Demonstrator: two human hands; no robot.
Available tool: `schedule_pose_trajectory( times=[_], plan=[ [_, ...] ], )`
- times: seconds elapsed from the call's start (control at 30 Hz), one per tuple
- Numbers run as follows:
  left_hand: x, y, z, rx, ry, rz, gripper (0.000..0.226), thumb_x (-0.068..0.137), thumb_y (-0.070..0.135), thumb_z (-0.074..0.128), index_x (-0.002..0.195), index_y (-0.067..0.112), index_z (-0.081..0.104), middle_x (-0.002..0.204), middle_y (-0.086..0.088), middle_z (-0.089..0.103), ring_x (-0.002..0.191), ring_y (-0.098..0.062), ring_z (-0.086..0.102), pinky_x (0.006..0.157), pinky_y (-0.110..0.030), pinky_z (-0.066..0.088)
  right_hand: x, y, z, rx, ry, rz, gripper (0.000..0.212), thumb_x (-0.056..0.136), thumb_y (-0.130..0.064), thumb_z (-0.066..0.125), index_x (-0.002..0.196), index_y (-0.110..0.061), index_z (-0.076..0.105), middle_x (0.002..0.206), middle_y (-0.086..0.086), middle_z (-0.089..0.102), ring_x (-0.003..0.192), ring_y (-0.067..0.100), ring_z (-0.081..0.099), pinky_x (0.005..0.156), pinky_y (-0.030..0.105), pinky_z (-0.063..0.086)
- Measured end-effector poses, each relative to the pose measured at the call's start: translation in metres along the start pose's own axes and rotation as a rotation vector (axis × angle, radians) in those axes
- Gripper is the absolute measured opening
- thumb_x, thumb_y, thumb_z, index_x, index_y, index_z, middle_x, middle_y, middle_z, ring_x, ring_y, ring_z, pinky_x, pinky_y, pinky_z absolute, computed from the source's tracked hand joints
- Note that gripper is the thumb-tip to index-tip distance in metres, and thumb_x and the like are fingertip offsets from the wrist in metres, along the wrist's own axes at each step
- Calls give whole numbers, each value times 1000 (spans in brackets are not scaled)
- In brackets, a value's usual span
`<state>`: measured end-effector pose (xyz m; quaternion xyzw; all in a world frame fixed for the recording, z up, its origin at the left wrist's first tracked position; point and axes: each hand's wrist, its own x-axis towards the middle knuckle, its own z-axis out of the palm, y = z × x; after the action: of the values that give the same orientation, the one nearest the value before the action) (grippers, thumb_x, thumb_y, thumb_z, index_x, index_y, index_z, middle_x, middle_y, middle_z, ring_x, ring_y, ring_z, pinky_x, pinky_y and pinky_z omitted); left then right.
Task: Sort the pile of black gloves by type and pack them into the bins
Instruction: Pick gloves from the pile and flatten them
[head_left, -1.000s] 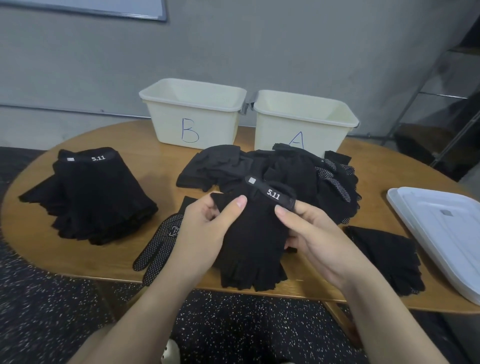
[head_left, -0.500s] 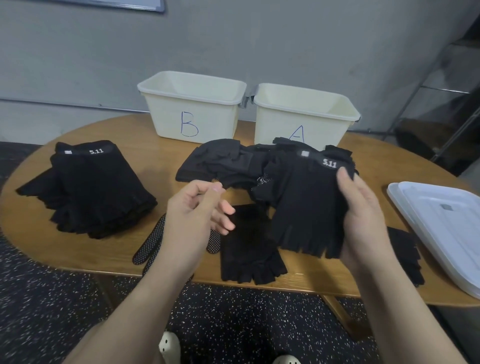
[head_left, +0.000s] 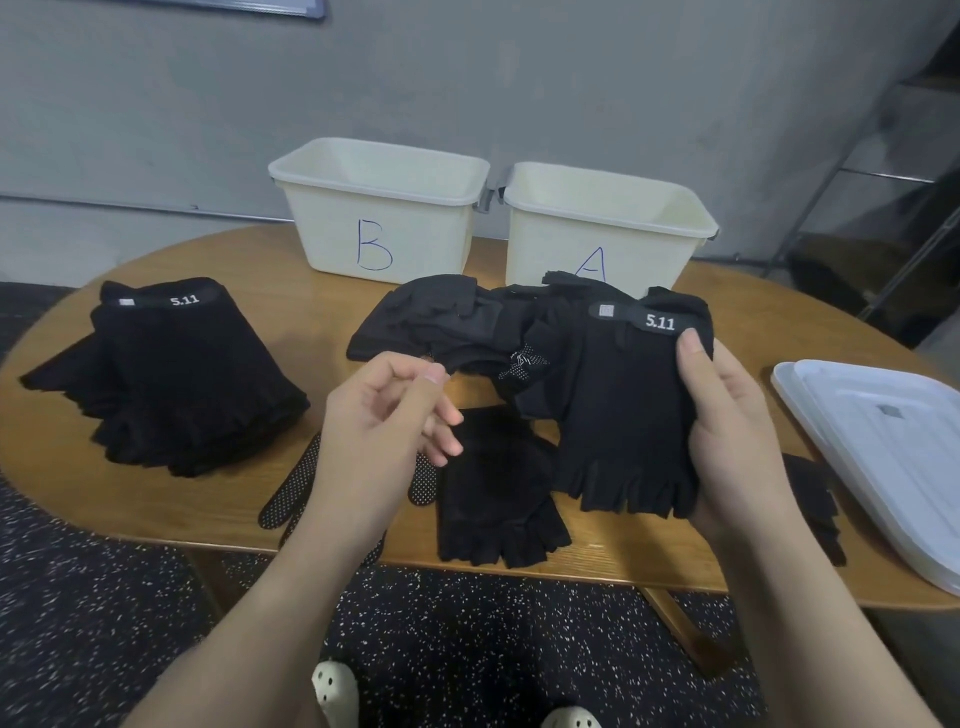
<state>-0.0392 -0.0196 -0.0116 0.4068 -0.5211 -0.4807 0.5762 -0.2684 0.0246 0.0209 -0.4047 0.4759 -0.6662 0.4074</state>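
Right hand (head_left: 727, 431) now grips a 5.11 glove (head_left: 623, 405) lifted off its mate (head_left: 493, 499), held above the table w/ left hand (head_left: 379, 431) freed & loosely curled, so stacking comes next, bins unfilled.

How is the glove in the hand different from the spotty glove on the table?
The held glove has short cut-off fingers and a 5.11 wrist band; the dotted glove has long fingers with pale dots. The right hand grips the held glove above the table; the dotted glove lies flat. Both are black.
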Motion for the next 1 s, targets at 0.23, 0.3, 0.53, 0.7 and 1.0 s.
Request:
schedule_pose_trajectory(
  times=[0.23,0.3,0.53,0.7,1.0],
  plan=[
    [-15,0,11,164,-119,211,8,94,11,72,89,17,71,75,-1,72,68,-18,70,69,-31,58,-4,12,14,-135,6,-128,24,104,-26,56,113,-10,72,111,11,75,106,23,72,83,40,62],
    [-22,1,16,196,-199,190,9,90,29,74,98,26,74,86,3,74,81,-19,72,76,-42,61,-6,16,17,-184,-22,-171,23,102,-28,62,104,-6,71,103,19,72,96,23,69,79,50,59],
    [-24,-2,29,26,-345,72,40,91,46,61,124,25,61,120,4,70,108,-23,70,83,-43,61,-17,30,37,-355,-263,-262,17,85,-25,78,101,-27,72,94,9,71,84,34,67,78,46,57],
    [-19,1,24,-32,-187,52,27,101,17,62,127,22,64,124,7,72,121,-12,66,107,-40,51,-25,26,37,-410,-457,-341,26,89,-15,68,115,-14,71,103,-1,66,83,23,64,69,39,55],
    [-6,7,-6,-210,-113,-108,33,95,12,61,127,15,67,124,0,74,118,-19,69,95,-30,56,3,29,12,-449,-10,-225,20,102,-15,60,122,-18,66,114,-6,71,101,11,68,88,31,55]
  ],
)
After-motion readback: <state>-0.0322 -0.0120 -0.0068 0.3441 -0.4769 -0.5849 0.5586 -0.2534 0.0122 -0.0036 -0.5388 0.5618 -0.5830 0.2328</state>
